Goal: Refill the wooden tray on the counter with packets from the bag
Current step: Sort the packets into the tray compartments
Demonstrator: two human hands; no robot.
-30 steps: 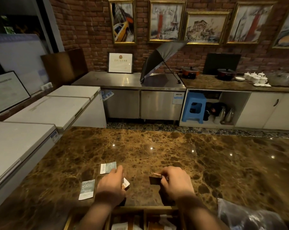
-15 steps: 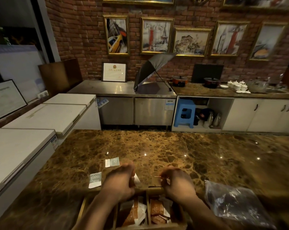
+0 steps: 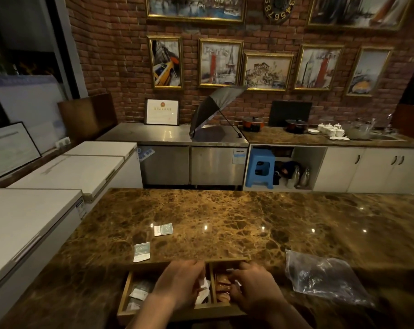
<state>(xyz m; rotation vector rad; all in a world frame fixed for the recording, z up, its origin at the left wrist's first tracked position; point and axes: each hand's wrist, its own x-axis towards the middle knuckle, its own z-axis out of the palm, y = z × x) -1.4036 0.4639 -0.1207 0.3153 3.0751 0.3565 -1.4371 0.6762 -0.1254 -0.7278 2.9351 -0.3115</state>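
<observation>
The wooden tray (image 3: 124, 300) sits at the near edge of the brown marble table (image 3: 225, 217), divided into compartments. The left compartment holds pale and dark packets (image 3: 139, 293); the right compartment holds orange-brown packets (image 3: 222, 287). The left hand (image 3: 177, 283) is lowered over the middle compartment, its fingers curled around a small white-and-red packet (image 3: 202, 284). The right hand (image 3: 253, 284) is lowered over the right compartment, fingers bent down among the packets there; whether its grip is closed on one cannot be told. The clear plastic bag (image 3: 327, 279) lies crumpled on the table to the right of the tray, apart from it. Two light blue-and-white packets (image 3: 163, 229) (image 3: 142, 251) lie loose on the table beyond the tray's left corner.
</observation>
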